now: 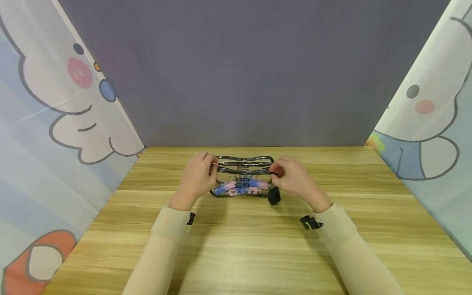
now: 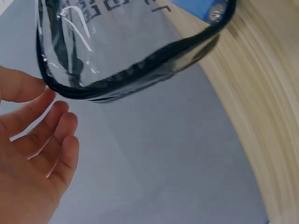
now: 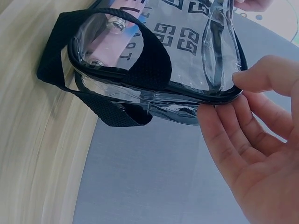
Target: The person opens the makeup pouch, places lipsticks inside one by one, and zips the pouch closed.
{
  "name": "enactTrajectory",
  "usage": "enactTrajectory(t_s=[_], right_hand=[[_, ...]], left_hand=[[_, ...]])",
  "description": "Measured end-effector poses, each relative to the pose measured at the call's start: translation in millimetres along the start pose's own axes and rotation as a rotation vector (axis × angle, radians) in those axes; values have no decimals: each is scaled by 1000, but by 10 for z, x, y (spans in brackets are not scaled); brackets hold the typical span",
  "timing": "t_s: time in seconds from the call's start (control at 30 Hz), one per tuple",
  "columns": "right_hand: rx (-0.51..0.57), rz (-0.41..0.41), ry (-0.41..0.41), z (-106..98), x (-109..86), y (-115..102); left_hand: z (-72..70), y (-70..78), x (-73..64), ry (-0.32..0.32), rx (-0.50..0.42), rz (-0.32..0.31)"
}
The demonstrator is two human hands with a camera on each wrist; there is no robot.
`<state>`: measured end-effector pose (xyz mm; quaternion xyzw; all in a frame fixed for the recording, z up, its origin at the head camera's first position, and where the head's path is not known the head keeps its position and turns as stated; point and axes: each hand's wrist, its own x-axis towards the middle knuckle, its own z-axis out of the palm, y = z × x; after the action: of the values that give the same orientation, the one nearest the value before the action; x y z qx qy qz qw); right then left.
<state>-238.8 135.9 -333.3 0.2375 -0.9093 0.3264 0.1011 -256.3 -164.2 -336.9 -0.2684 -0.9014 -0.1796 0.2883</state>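
Observation:
A clear travel toiletry bag with black piping and black lettering stands on the table, between both hands in the head view. My left hand pinches its upper left corner between thumb and forefinger; the left wrist view has the other fingers loosely bent below the black edge. At the upper right corner, my right hand grips the piping, thumb on one side and fingertips on the other. A black webbing strap loops from the bag's right end. Through the plastic show pink-and-blue tube-like things with silvery ends.
The wood-grain table runs up to a grey upright panel behind the bag. Cartoon-printed curtains hang at both sides. Black bands show at the wrists.

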Motion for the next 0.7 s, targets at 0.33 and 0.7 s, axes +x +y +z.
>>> enactTrajectory(t_s=[0.33, 0.7], right_hand=[[6, -5, 6, 4, 8, -11], [-5, -10, 21, 10, 22, -17]], left_hand=[[61, -215, -54, -83, -225, -236], [122, -377, -131, -123, -435, -421]])
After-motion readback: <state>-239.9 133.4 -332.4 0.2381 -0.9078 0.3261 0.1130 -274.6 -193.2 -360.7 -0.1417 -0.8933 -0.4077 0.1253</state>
